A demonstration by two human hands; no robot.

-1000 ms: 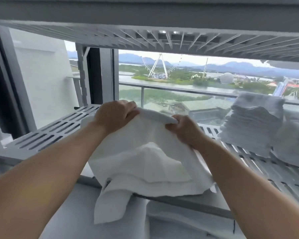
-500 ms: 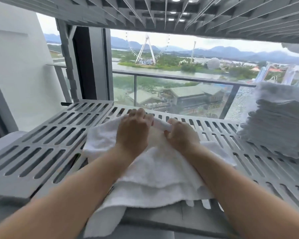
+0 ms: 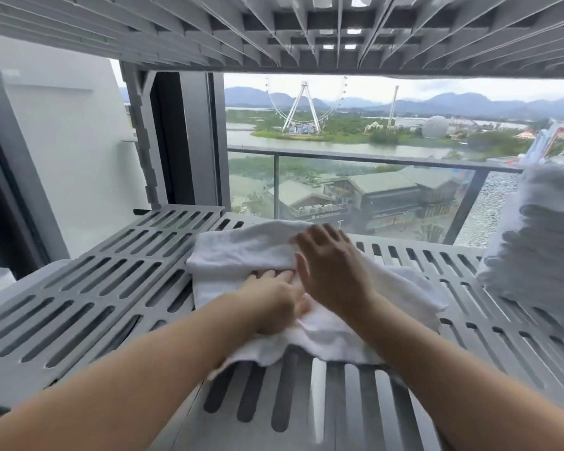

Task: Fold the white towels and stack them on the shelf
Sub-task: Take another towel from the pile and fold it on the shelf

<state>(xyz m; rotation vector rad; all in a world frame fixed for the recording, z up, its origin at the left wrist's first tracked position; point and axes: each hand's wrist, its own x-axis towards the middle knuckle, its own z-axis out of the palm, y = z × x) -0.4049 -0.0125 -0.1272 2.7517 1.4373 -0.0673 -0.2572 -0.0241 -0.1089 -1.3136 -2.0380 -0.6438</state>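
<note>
Towel [image 3: 241, 252] on shelf [image 3: 88, 297], centre; both hands on towel; towel stack [image 3: 541, 242] at right.

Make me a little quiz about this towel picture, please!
1. True or false: the white towel lies on the slatted shelf.
2. Where is the stack of folded towels? A: on the person's left. B: on the person's right.
3. Fill in: outside, across the water, stands a Ferris ____.

Key: 1 true; 2 B; 3 wheel.
</note>
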